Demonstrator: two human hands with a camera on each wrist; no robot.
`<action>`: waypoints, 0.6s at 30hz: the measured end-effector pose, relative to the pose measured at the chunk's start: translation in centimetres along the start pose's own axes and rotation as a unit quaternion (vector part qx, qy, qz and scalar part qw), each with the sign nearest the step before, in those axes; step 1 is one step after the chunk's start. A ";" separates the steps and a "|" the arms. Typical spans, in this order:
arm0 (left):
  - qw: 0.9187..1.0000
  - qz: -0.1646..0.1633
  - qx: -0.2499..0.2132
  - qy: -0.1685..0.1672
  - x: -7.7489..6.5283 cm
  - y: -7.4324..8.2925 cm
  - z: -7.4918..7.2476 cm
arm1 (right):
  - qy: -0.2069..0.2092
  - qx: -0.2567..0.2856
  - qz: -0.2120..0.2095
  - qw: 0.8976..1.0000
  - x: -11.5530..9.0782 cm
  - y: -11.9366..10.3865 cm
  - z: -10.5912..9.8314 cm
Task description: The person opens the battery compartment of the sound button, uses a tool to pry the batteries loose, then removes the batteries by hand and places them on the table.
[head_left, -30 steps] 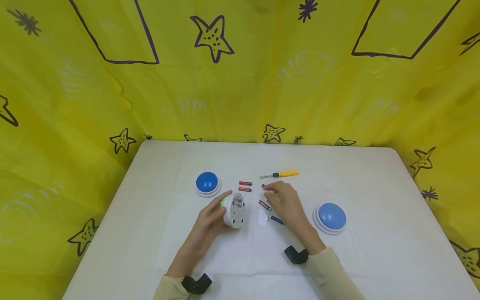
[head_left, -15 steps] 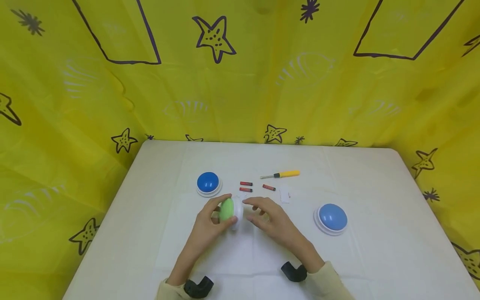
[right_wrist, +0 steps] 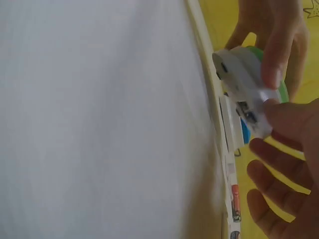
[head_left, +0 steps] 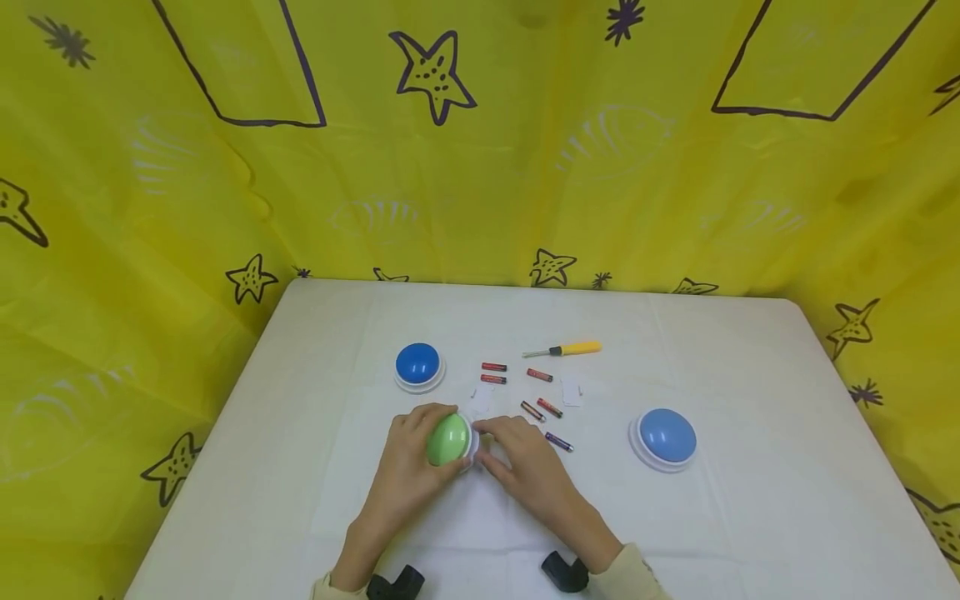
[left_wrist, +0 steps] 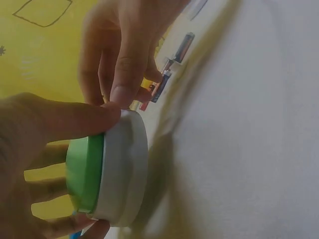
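My left hand (head_left: 414,454) grips a green-domed push button (head_left: 447,439), thumb and fingers spread round its white base. The green dome tilts up toward the head camera. My right hand (head_left: 528,467) holds the right edge of the same base between thumb and fingers. In the right wrist view, the white underside (right_wrist: 238,82) shows, with an opening and metal parts (right_wrist: 246,112) beside the right thumb. Right of the hands lie a red battery (head_left: 550,407) and two dark batteries (head_left: 532,411). Farther back are more red batteries (head_left: 493,379).
Two blue-domed buttons stand on the table, a darker one (head_left: 417,364) at back left and a lighter one (head_left: 663,437) at right. A yellow-handled screwdriver (head_left: 577,347) lies behind the batteries. Small white pieces (head_left: 572,392) lie near them. A yellow curtain (head_left: 480,167) hangs behind the table.
My right hand has come left from the batteries to the button's base. My left hand has turned the button, so its green dome now faces up instead of its underside showing.
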State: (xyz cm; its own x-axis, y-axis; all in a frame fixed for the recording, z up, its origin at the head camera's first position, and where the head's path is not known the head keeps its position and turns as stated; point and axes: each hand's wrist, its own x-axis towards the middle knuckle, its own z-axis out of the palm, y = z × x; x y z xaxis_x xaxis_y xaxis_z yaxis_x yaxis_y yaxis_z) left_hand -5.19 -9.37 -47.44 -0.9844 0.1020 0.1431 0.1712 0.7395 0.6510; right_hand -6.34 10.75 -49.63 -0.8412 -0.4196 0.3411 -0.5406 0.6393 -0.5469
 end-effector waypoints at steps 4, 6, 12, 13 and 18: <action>1.000 0.004 0.025 -0.001 -0.1 -0.1 0.3 | -0.007 -0.035 0.004 0.999 -0.1 -0.1 0.4; 0.999 0.002 0.035 -0.002 -0.2 -0.1 0.4 | -0.014 -0.048 0.004 0.999 0.0 -0.2 0.4; 0.999 0.014 0.050 -0.003 -0.2 -0.4 0.8 | -0.040 -0.060 0.015 0.997 0.1 -0.3 0.3; 0.999 0.017 0.052 -0.003 -0.1 -0.4 0.8 | -0.045 -0.057 0.018 0.997 0.0 -0.4 0.3; 0.997 0.028 0.068 -0.013 0.0 -0.5 0.8 | -0.085 -0.028 0.035 0.995 -0.1 -0.1 -0.2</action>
State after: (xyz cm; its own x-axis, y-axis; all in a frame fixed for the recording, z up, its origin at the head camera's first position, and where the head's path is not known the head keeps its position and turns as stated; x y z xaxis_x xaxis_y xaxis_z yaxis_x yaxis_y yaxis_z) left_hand -5.28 -9.20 -48.40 -0.9745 0.1612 0.1558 0.2205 0.8152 0.5355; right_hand -6.20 10.84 -49.44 -0.8649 -0.4732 0.1672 -0.4854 0.7038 -0.5187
